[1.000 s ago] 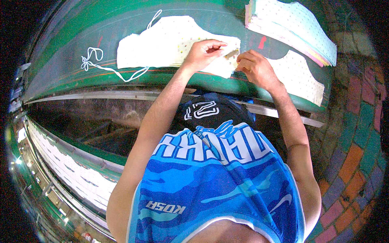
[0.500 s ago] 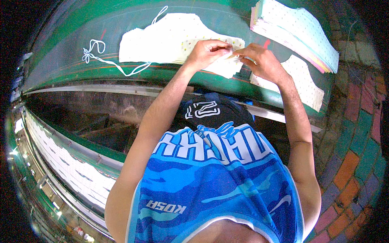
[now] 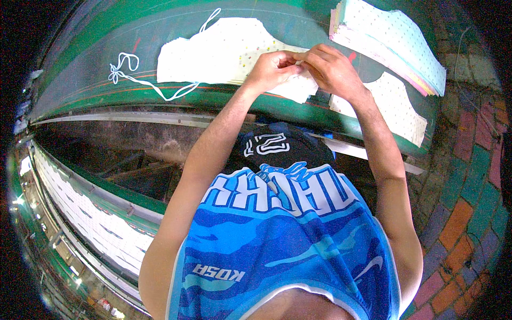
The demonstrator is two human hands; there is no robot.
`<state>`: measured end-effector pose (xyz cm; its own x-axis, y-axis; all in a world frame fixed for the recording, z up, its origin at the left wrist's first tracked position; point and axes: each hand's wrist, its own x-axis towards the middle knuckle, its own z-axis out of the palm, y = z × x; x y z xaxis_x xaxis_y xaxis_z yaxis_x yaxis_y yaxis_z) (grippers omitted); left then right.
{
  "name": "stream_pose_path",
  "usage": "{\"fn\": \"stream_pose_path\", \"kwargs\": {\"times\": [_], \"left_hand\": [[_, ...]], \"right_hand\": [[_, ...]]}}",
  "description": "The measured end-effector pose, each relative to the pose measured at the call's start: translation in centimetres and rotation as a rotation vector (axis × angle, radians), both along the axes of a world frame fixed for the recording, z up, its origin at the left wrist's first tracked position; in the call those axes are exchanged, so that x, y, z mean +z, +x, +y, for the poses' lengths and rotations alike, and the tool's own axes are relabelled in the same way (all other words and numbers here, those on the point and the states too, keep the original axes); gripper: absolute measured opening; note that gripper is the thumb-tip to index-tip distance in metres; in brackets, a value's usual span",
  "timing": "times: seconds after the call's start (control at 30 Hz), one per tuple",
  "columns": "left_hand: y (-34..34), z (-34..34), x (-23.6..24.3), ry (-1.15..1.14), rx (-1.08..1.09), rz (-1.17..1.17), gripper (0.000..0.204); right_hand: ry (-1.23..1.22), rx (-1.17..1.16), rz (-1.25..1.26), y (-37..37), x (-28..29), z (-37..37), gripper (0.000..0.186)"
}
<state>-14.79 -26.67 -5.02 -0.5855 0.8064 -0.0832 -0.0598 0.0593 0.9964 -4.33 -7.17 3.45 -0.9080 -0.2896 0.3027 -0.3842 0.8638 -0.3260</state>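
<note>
Right hand (image 3: 333, 69) now closer in, covering 3 o'clock corner of white cloth stack (image 3: 208, 56) at 12 o'clock, beside left hand (image 3: 271, 70); work narrows to that corner. Fingers bunched; grip hidden, cannot tell.

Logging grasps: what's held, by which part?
Left hand apparently pinches the dotted fabric stack at its right end; whether the right hand grips is hidden.

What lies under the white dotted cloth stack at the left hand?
The white dotted cloth stack rests on the green tabletop. A thin white cord emerges at its near edge, a white loop at its far edge. Whether they join underneath is hidden.
</note>
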Motion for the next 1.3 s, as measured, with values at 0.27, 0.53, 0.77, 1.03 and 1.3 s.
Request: {"fn": "stream_pose_path", "kwargs": {"times": [0.27, 0.53, 0.77, 1.03, 1.3], "left_hand": [[-0.4, 0.0, -2.6, 0.114, 0.045, 0.057, 0.019], [-0.1, -0.1, -1.2, 0.138, 0.052, 0.202, 0.021], [-0.1, 0.0, -1.3, 0.108, 0.051, 0.183, 0.02], [0.0, 0.0, -0.8, 0.058, 0.041, 0.189, 0.02], [0.1, -0.1, -0.6, 0.081, 0.009, 0.102, 0.02]], "right_hand": [[-0.286, -0.342, 0.04, 3.5, -2.3, 0.6, 0.015], [-0.703, -0.589, -0.307, 5.7, -3.3, -3.8, 0.019], [-0.771, -0.548, -0.316, 6.3, -5.2, -3.0, 0.019], [-0.6, -0.736, -0.476, 4.5, -3.9, -2.2, 0.04], [-0.876, -0.677, -0.491, 5.3, -4.5, -2.2, 0.035]]}}
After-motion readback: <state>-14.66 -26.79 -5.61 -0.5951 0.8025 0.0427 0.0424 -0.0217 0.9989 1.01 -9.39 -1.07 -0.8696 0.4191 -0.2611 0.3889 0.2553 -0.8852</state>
